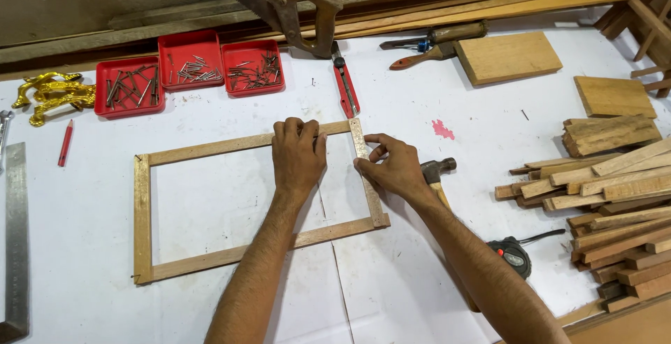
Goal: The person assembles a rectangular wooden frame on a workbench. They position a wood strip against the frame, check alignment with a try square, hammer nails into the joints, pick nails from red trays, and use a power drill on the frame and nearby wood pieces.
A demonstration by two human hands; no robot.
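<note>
Wooden frame: one rectangle of four thin, pale unfinished strips, lying flat on the white-covered bench, long sides running left to right and tilted slightly up toward the right. Left, near and far strips meet at the corners; the short right-hand strip stands at the far right corner, its top end level with the far strip's end.
</note>
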